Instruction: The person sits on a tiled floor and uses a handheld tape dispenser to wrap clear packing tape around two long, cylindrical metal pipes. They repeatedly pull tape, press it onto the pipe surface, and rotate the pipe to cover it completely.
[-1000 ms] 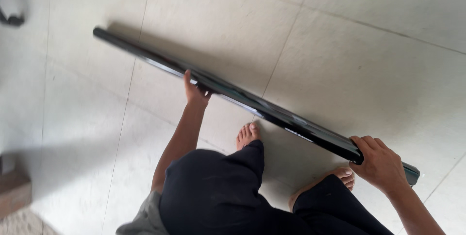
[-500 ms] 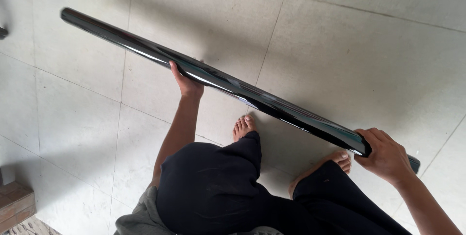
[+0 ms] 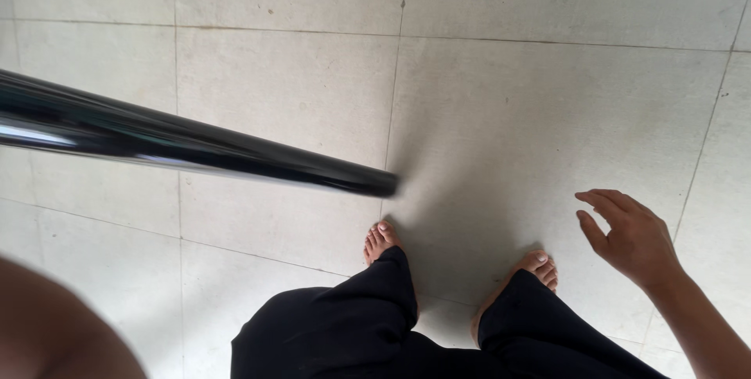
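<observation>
Head view: we carry the long black panel (image 3: 195, 152) above the floor (image 3: 547, 113); right hand (image 3: 634, 238) open and free, left hand's grip hidden; regripping needs care.

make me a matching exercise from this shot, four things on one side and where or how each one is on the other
Things:
1. long glossy black panel
2. right hand
3. bare feet
4. tiled floor

States:
a. open, fingers spread, touching nothing
b. pale grey, with thin grout lines
c. seen edge-on, reaching in from the left edge of the picture
d. toes showing below black trouser legs

Pairs: 1-c, 2-a, 3-d, 4-b
</observation>
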